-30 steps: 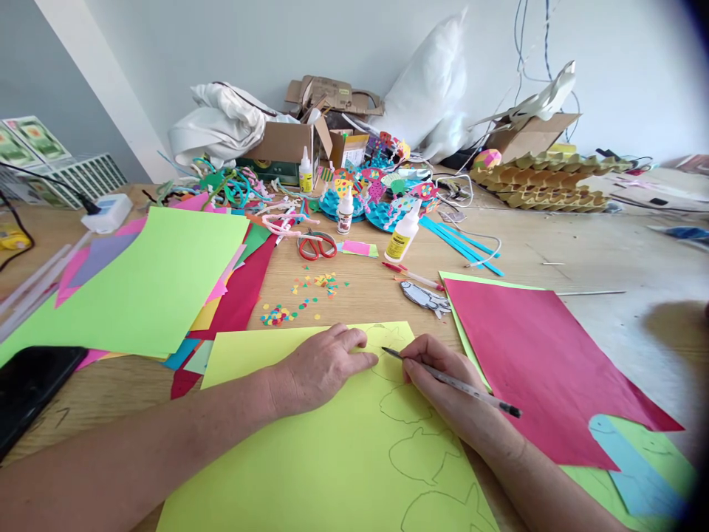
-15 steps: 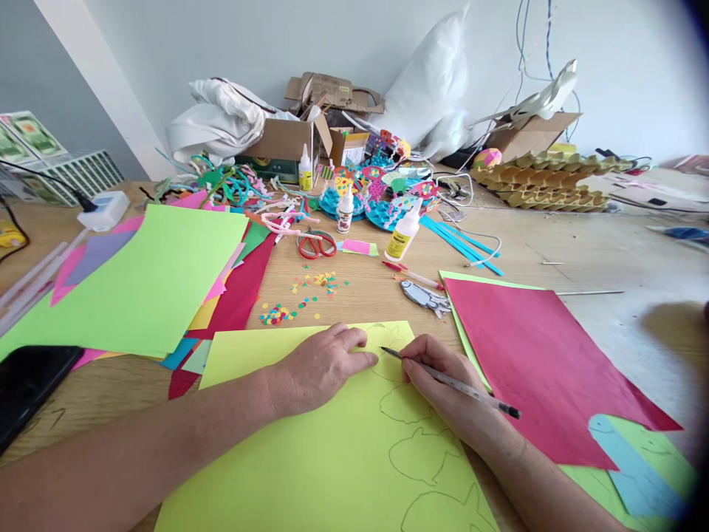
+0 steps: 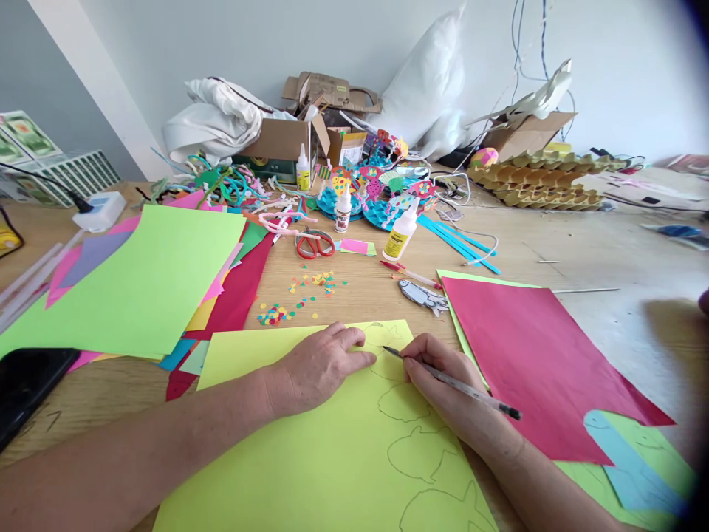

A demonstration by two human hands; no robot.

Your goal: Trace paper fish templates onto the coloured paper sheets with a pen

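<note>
A sheet of yellow paper [image 3: 299, 465] lies in front of me, with several fish outlines [image 3: 424, 452] drawn in a column down its right side. My left hand [image 3: 321, 368] rests on the sheet's upper part, thumb and forefinger apart, holding nothing. Between the fingers of my right hand [image 3: 440, 369] is a slim pen [image 3: 470, 391], slanted, its dark tip at the topmost fish outline. Whether the tip touches the paper I cannot tell. Just beyond the sheet lies a cut-out grey and white paper fish [image 3: 422, 294].
Coloured paper [image 3: 138, 281] and a black phone [image 3: 36, 384] lie left; red paper [image 3: 543, 347] lies right. Behind are confetti dots [image 3: 277, 315], red-handled scissors [image 3: 314, 244], a glue bottle [image 3: 399, 235] and decorated blue crafts [image 3: 388, 210]. Part of another person's hand [image 3: 704, 301] shows at the right edge.
The pen tip has shifted very slightly right relative to the paper. My left hand stays in place; the whole view has moved a little.
</note>
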